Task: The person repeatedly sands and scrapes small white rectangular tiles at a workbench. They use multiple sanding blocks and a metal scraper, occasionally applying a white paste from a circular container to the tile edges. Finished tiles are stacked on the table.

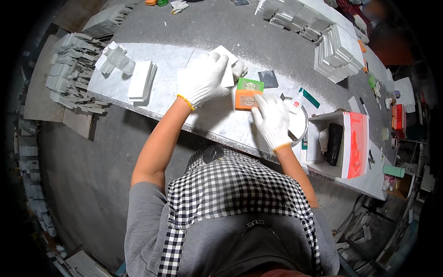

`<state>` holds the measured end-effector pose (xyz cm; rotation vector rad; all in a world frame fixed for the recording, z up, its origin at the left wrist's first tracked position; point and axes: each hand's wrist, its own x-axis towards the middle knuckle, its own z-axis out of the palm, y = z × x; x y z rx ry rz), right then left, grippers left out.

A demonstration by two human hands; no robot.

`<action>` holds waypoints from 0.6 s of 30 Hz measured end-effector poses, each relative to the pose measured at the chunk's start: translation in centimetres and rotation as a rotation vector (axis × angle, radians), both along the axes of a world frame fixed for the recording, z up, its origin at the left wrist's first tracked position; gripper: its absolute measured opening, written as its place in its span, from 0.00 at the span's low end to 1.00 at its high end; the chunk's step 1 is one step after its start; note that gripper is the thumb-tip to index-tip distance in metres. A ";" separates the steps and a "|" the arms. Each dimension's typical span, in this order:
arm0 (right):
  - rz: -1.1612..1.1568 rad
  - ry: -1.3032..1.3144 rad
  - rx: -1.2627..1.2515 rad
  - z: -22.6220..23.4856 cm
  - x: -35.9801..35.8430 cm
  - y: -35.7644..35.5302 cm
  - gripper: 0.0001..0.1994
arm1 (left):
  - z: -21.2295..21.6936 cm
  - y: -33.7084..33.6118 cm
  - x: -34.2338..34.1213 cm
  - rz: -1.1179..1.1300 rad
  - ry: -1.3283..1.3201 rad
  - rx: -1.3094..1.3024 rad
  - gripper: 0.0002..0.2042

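Observation:
My left hand point(206, 78), in a white knit glove, is closed over a white tile point(227, 82) on the marble-patterned worktop point(203, 119). Part of the tile is covered by the glove. My right hand point(272, 121), gloved the same way, has its fingertips on the right end of an orange hand sanding block point(243, 100). Just behind that lies a green sanding block point(251, 85). A dark grey square pad point(268, 79) sits farther back. A crumpled whitish cloth point(239, 69) lies beside the tile, close to my left fingers.
A stack of white tiles point(142, 81) and a clear bottle point(119, 61) stand on the left. At right are a small white bottle point(295, 105), a green strip point(309, 98) and an open box point(354, 145) holding a black object. More tile stacks point(339, 51) stand at the back right.

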<state>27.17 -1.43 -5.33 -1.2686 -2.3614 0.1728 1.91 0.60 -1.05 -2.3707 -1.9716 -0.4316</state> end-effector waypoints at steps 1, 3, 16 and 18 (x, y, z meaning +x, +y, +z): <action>0.028 -0.013 0.019 -1.1 -1.4 1.4 0.18 | -0.4 0.1 -0.2 0.013 0.014 0.003 0.30; 0.061 -0.070 -0.011 -3.1 -2.8 3.0 0.18 | -0.7 0.2 -0.5 0.014 -0.015 0.012 0.29; 0.062 -0.333 -0.054 -3.6 -4.8 5.5 0.30 | -1.0 -0.4 -0.4 0.017 -0.002 0.083 0.28; 0.040 -0.384 -0.021 -5.9 -4.6 7.2 0.34 | -0.8 -0.2 -0.2 0.009 0.013 0.087 0.28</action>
